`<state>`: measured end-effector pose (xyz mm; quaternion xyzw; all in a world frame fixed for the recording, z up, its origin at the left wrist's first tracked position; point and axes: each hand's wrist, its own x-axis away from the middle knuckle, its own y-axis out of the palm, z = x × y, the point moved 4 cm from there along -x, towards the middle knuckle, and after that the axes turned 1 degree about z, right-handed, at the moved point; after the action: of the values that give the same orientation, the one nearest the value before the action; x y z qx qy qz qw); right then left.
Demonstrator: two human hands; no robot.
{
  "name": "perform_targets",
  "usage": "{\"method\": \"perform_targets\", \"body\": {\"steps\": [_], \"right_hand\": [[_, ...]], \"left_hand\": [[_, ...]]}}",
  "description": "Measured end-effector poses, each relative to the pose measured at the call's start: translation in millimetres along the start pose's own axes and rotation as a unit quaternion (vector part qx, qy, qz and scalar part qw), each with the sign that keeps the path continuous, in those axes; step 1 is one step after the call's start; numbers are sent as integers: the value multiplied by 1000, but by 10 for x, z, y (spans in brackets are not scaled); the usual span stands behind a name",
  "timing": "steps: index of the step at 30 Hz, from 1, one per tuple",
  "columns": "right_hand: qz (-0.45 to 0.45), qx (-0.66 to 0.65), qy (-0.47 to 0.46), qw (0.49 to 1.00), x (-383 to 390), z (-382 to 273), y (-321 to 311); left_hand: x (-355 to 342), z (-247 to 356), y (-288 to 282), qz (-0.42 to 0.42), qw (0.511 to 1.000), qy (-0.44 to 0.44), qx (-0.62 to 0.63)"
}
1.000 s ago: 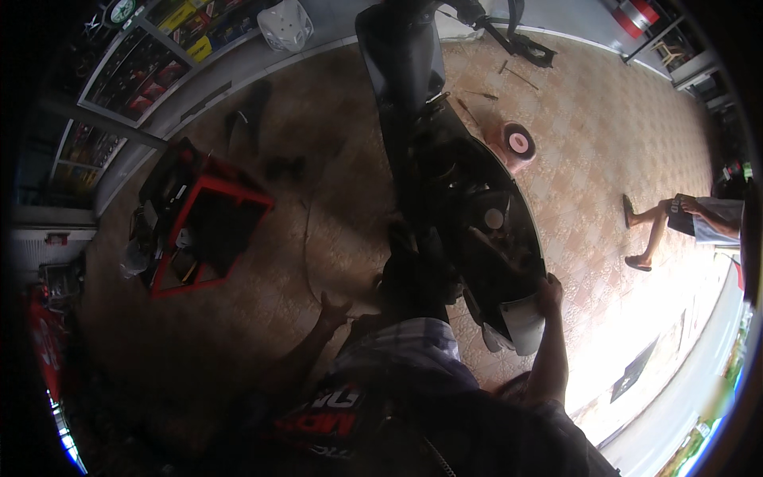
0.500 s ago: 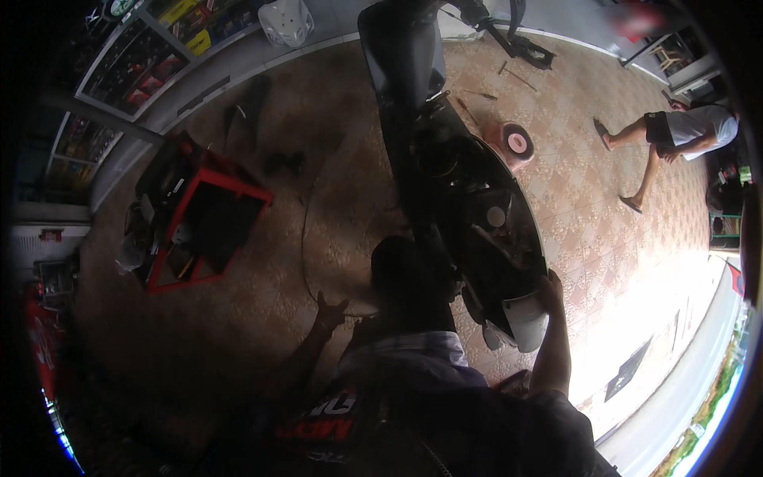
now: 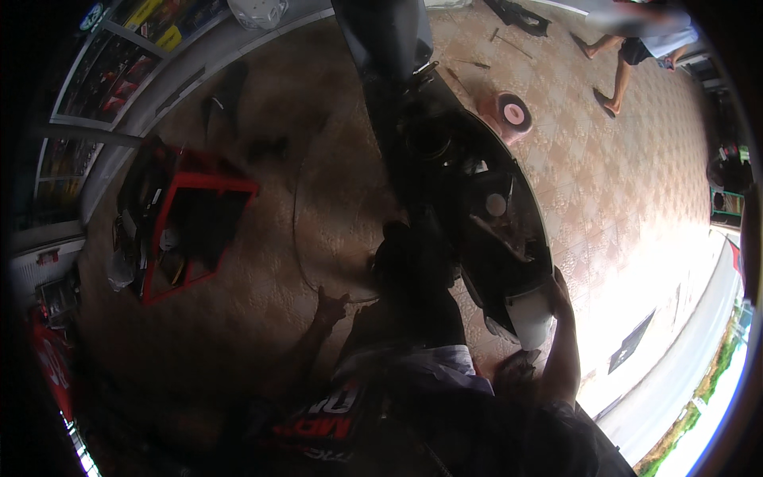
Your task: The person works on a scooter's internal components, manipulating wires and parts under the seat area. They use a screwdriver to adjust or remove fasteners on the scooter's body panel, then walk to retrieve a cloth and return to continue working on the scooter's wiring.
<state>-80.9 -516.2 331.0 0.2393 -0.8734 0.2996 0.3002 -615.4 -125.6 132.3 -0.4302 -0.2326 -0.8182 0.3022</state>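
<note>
In the dim light at the lower middle, my left hand (image 3: 330, 307) has its thumb and forefinger spread. A thin dark cable (image 3: 295, 211) runs in a wide loop to this hand and seems gripped by it; the hidden fingers are too dark to make out. My right hand (image 3: 561, 299) is curled over the outer edge of a pale tail panel (image 3: 531, 318) at the near end of a scooter (image 3: 445, 167). The scooter's seat is off, and its dark inner bay with a round cap (image 3: 496, 204) shows. My dark-clad knee (image 3: 397, 258) presses close to its left side.
A red open-framed tool cart (image 3: 256, 188) stands at left, before glass display shelves (image 3: 111, 71). A pink-and-black wheel-like part (image 3: 515, 113) lies right of the scooter, with a T-shaped tool (image 3: 509, 41) beyond. Another person (image 3: 636, 56) is at far right. The road (image 3: 675, 405) is bright.
My view has shifted, so the scooter and cart sit higher in the picture. The other person has moved toward the upper edge. Both hands keep nearly the same places.
</note>
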Motion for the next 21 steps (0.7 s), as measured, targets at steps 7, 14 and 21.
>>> {"method": "perform_targets", "body": {"steps": [7, 14, 21], "right_hand": [[14, 48, -73, 996, -85, 55, -14], [-1, 21, -102, 995, -313, 392, -188], [8, 28, -208, 978, -435, 492, -195]], "left_hand": [[127, 1002, 511, 131, 990, -52, -15], [374, 707, 343, 104, 991, -63, -52], [208, 35, 51, 39, 981, 12, -192]]}}
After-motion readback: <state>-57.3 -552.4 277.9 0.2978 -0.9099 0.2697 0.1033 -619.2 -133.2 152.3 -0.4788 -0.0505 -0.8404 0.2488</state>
